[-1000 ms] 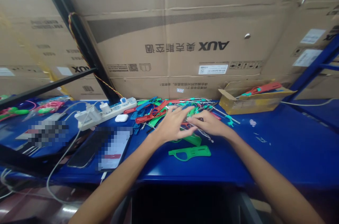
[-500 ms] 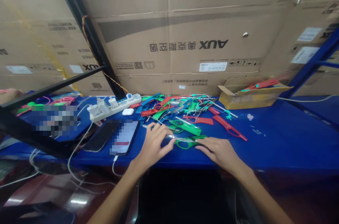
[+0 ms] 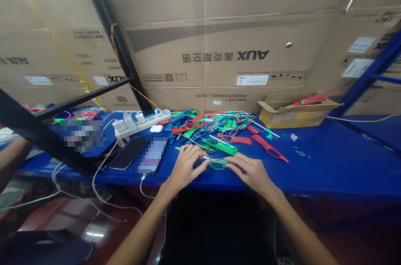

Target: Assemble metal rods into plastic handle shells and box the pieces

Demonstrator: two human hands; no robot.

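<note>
Working a thin wire (image 3: 203, 157) at a green handle (image 3: 218, 165) near the bench's (image 3: 328, 164) front edge, the left hand (image 3: 188, 167) is pinching the wire while the right hand (image 3: 250, 174) is curling over the handle, its grip unclear. The next move seems to call for steady seating.
</note>
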